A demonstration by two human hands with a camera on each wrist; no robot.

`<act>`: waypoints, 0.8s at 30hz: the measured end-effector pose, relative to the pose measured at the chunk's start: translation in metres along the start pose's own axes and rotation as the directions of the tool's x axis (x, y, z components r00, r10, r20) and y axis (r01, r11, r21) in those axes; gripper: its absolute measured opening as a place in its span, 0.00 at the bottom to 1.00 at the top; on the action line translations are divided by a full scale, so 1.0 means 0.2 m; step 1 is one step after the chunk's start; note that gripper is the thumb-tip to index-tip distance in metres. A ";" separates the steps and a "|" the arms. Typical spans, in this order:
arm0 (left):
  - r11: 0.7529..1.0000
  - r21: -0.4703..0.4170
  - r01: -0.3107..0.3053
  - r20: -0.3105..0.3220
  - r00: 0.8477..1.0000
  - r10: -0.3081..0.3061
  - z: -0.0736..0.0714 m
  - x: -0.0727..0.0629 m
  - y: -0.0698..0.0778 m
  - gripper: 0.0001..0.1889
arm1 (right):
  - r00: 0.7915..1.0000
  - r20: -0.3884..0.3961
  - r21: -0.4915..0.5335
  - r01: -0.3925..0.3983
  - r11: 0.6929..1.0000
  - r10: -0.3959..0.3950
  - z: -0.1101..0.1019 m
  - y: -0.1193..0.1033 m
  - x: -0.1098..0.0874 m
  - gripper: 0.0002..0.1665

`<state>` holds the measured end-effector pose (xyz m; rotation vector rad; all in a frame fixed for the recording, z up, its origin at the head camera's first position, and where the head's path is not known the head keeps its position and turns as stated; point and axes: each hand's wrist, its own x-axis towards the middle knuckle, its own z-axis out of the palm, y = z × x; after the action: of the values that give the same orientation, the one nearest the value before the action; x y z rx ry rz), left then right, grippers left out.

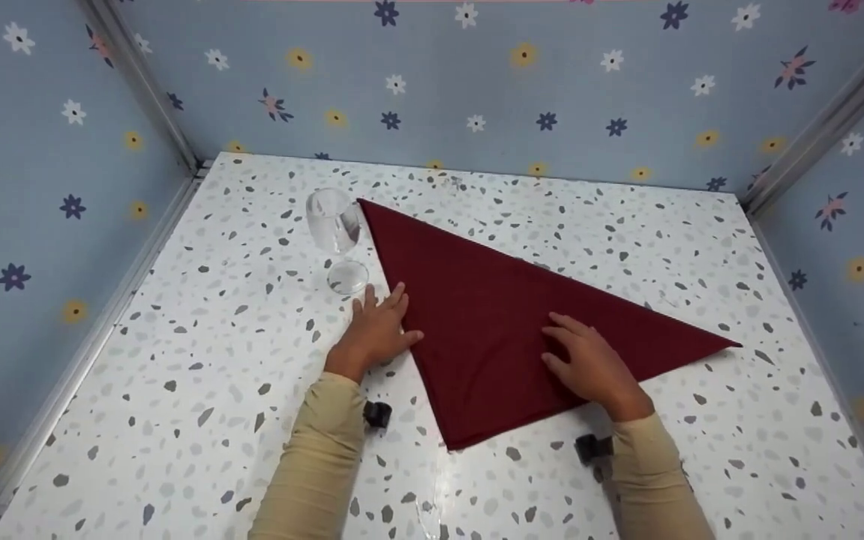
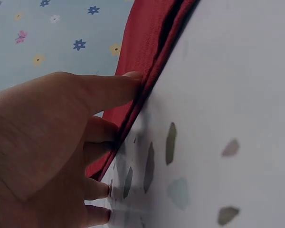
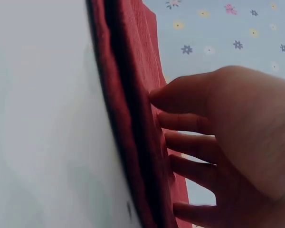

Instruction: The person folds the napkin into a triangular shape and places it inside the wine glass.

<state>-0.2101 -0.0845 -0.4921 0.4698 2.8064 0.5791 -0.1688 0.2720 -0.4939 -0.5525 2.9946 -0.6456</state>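
Observation:
A dark red cloth napkin, folded into a triangle, lies flat on the speckled table. My left hand rests at its left edge, fingers spread, the thumb touching the cloth's border. In the left wrist view the thumb and fingertips of that hand meet the layered edge of the cloth. On top of the napkin, right of its middle, lies my right hand with the fingers apart. The right wrist view has the fingertips of this hand touching the red fabric, whose folded layers show along the side.
A clear drinking glass stands near the napkin's far left corner. Just in front of it is a clear round disc or base, close to the left fingertips. Flower-patterned panels enclose the table at the back and both sides.

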 end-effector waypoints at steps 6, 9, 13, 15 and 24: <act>0.999 -0.035 0.000 -0.009 1.000 0.000 0.00 0.00 0.00 0.40 | 0.992 -0.025 -0.103 -0.126 0.987 0.125 -0.01 -0.11 -0.08 0.29; 0.999 -0.052 -0.002 -0.012 1.000 0.002 0.00 0.00 -0.01 0.40 | 0.977 -0.036 -0.141 -0.212 0.967 0.209 -0.01 -0.17 -0.13 0.30; 0.999 -0.054 0.004 -0.019 1.000 -0.005 0.02 0.00 -0.01 0.40 | 0.965 -0.002 -0.133 -0.259 0.957 0.261 0.00 -0.18 -0.17 0.32; 0.998 -0.055 0.007 -0.030 1.000 -0.009 0.02 0.00 -0.01 0.40 | 0.965 0.008 -0.115 -0.258 0.959 0.261 0.00 -0.16 -0.17 0.32; 0.998 -0.043 0.045 -0.066 0.997 -0.048 0.05 0.01 0.03 0.40 | 0.969 0.009 -0.004 -0.246 0.969 0.246 -0.05 -0.02 -0.15 0.32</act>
<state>-0.2067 -0.0757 -0.4992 0.3824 2.8547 0.6529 -0.1403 0.2822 -0.4841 -0.1768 2.9846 -0.6172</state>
